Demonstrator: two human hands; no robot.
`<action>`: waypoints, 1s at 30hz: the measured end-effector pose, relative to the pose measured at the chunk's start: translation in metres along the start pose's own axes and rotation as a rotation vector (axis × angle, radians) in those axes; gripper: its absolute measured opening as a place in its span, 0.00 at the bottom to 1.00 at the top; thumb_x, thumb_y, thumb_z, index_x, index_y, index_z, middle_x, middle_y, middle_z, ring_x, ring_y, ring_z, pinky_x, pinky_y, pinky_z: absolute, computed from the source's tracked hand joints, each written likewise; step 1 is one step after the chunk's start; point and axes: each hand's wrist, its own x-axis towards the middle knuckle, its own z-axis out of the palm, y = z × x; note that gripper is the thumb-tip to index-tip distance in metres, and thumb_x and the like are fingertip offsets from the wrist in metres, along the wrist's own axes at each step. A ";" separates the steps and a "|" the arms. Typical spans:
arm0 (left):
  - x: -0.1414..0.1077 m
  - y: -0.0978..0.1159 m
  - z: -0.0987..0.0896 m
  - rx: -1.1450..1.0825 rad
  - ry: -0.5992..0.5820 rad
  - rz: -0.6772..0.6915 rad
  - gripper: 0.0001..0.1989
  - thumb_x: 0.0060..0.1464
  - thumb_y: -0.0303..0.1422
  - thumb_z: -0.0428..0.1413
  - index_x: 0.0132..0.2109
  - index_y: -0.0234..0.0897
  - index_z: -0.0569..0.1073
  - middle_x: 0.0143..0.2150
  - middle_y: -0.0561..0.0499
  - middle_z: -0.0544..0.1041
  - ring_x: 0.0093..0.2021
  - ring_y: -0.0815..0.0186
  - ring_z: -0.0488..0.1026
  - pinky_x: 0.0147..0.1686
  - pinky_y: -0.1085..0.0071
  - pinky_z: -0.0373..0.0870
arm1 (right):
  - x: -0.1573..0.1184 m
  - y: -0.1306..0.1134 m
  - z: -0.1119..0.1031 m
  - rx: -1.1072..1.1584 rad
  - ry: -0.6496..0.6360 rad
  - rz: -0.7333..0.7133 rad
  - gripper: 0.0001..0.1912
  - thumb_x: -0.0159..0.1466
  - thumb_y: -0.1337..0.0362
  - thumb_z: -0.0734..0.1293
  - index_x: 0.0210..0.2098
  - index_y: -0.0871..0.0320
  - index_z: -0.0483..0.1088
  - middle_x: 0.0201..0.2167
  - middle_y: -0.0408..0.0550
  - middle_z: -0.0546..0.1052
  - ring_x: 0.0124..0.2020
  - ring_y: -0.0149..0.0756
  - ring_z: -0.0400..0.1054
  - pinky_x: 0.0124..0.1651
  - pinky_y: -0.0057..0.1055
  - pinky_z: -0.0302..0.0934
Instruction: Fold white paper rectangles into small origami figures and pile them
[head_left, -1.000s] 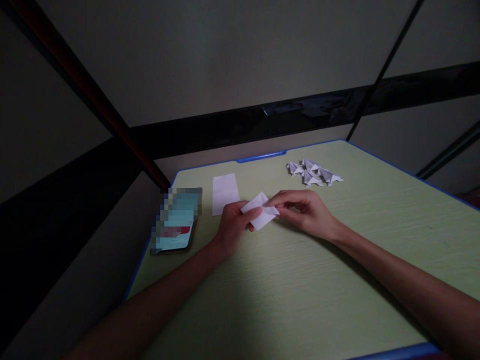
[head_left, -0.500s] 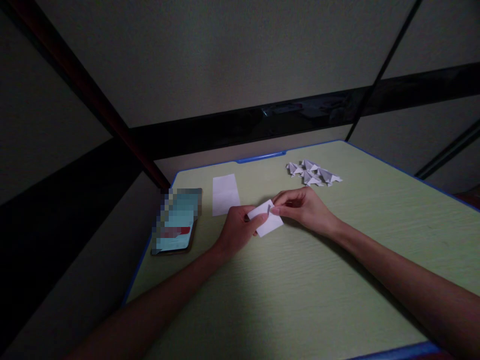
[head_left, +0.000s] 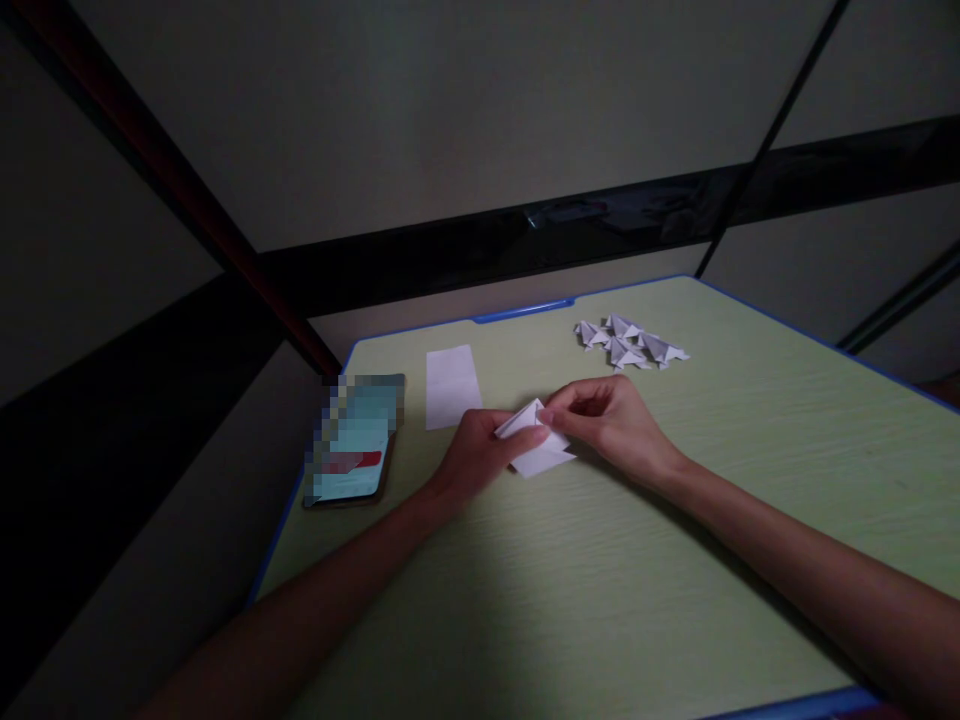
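Observation:
A small folded white paper (head_left: 541, 460) is held over the middle of the table, its layers partly spread at the lower right. My left hand (head_left: 480, 450) grips its left side, the thumb lying across the front. At the paper's top right corner, my right hand (head_left: 604, 415) pinches the edge between thumb and fingers. The fingers behind the paper are mostly hidden. Beyond my left hand, a flat white sheet (head_left: 451, 385) lies on the table.
Several folded white paper figures (head_left: 626, 345) sit together toward the back right of the pale green table (head_left: 675, 600). A phone (head_left: 356, 440) with a lit, partly pixelated screen lies at the left edge. Behind the table stands a panelled wall with a dark band (head_left: 465, 245).
The folded paper's layers have parted, and a flap now sticks out at its lower right. Both hands keep nearly the same place, with my left thumb slightly further right.

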 end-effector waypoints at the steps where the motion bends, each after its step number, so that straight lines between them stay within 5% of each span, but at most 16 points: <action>1: 0.000 0.000 0.000 0.029 0.006 0.005 0.13 0.40 0.38 0.54 0.20 0.30 0.69 0.14 0.56 0.64 0.16 0.76 0.58 0.17 0.77 0.52 | 0.000 0.000 0.001 0.008 -0.002 0.006 0.05 0.46 0.66 0.67 0.19 0.63 0.69 0.16 0.44 0.69 0.16 0.24 0.57 0.19 0.25 0.50; 22: 0.001 -0.004 0.003 0.187 0.084 0.062 0.12 0.44 0.35 0.51 0.20 0.30 0.67 0.15 0.57 0.60 0.18 0.76 0.55 0.17 0.78 0.49 | 0.003 0.009 0.009 0.076 0.051 0.008 0.11 0.49 0.60 0.66 0.18 0.62 0.63 0.15 0.40 0.64 0.16 0.22 0.53 0.19 0.24 0.45; 30: 0.000 -0.004 0.003 0.160 0.134 0.068 0.13 0.43 0.36 0.52 0.20 0.31 0.66 0.15 0.57 0.60 0.18 0.76 0.54 0.17 0.78 0.49 | 0.007 0.008 0.003 0.046 -0.190 0.006 0.11 0.49 0.62 0.66 0.20 0.62 0.61 0.15 0.38 0.61 0.18 0.23 0.51 0.21 0.24 0.44</action>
